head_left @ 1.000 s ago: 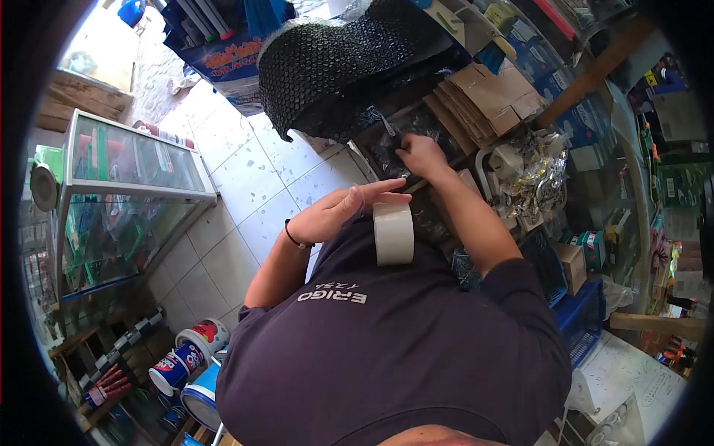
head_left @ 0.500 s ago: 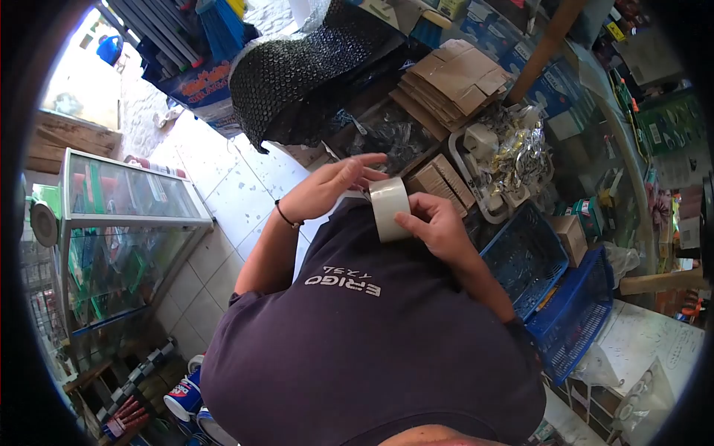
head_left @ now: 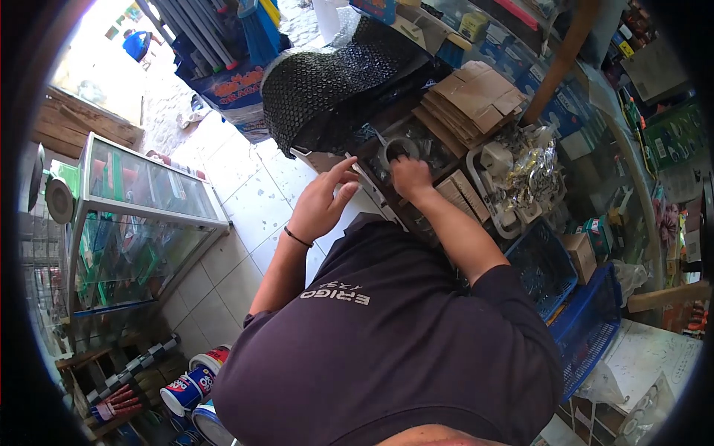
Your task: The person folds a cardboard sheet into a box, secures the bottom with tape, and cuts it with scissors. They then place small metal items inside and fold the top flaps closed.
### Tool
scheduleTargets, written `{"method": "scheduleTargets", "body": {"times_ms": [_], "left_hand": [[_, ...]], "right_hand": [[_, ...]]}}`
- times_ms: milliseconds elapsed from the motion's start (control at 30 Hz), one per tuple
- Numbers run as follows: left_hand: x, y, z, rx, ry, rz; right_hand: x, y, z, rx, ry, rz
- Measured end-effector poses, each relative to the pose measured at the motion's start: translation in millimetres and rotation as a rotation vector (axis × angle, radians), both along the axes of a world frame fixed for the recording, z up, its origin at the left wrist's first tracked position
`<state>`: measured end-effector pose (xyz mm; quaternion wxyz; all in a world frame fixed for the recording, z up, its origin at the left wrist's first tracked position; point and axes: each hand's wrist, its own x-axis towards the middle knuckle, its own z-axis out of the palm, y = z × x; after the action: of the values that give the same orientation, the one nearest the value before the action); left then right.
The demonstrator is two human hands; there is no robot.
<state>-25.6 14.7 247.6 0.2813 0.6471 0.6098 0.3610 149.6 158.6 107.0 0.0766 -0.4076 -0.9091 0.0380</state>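
My right hand (head_left: 411, 178) reaches into a dark open box (head_left: 439, 152) on the counter. Its fingertips are at a roll of tape (head_left: 387, 157), gripping its ring edge, which is seen nearly from above. Clear plastic packets lie around the roll. To the left, my left hand (head_left: 321, 202) hangs in the air beside the box's near edge, fingers apart and holding nothing. A dark bracelet circles that wrist.
Black bubble wrap (head_left: 320, 89) drapes behind the box. Flattened cardboard (head_left: 472, 100) and a white tray (head_left: 491, 212) with shiny packets lie to the right, above blue baskets (head_left: 587, 334). A glass display case (head_left: 149, 193) stands on the left; paint cans (head_left: 186, 390) sit below it.
My right hand has carried the tape roll from in front of my shirt forward into the box. My left hand has come away from the roll and stays near the counter edge.
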Motion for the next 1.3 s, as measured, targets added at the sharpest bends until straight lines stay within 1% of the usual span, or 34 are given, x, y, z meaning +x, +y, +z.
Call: {"method": "scheduleTargets", "body": {"times_ms": [33,67,133,167,233,300,333,367,467,533,567,667,700,800,833,933,1200,1300], "left_hand": [[-2,-1,-5,0.01,-0.009,-0.004],[-5,-2,-9,0.024,-0.002,-0.005],[-6,-3,-14,0.044,0.003,-0.012],[-6,-3,-14,0.011,0.042,-0.017],[-3,1,-23,0.115,-0.012,-0.023],[6,9,-26,0.198,-0.093,-0.012],[12,14,-26,0.31,-0.103,-0.016],[19,19,-26,0.42,-0.114,-0.023],[31,38,-29,0.694,-0.076,-0.057],[39,54,-30,0.861,-0.054,-0.124],[42,60,-26,0.923,0.043,-0.177],[67,73,-27,1.139,-0.089,-0.249],[73,73,-26,1.134,-0.075,-0.282],[86,73,-27,1.133,-0.041,-0.33],[89,72,-27,1.106,-0.108,-0.367],[96,73,-31,1.075,-0.115,-0.393],[103,91,-33,1.015,-0.045,-0.461],[106,103,-35,0.997,-0.025,-0.489]], "right_hand": [[4,-2,-4,-0.004,-0.012,-0.012],[10,-7,-8,0.02,0.125,-0.022],[25,-30,14,0.063,0.39,-0.047],[32,-43,26,-0.096,0.456,-0.084],[44,-69,46,-0.418,0.588,-0.17],[50,-90,48,-0.693,0.785,-0.227],[52,-98,51,-0.825,0.892,-0.258],[58,-104,55,-1.123,0.915,-0.381],[74,-116,60,-1.217,0.964,-0.387],[87,-123,72,-1.036,0.955,-0.388],[94,-126,81,-1.098,1.023,-0.372],[106,-137,110,-1.309,1.283,-0.283],[107,-139,118,-1.385,1.371,-0.236],[105,-141,136,-1.47,1.424,-0.144],[105,-139,136,-1.482,1.43,-0.151],[109,-139,132,-1.517,1.442,-0.188],[122,-124,135,-1.529,1.444,-0.304],[124,-116,130,-1.526,1.462,-0.301]]}}
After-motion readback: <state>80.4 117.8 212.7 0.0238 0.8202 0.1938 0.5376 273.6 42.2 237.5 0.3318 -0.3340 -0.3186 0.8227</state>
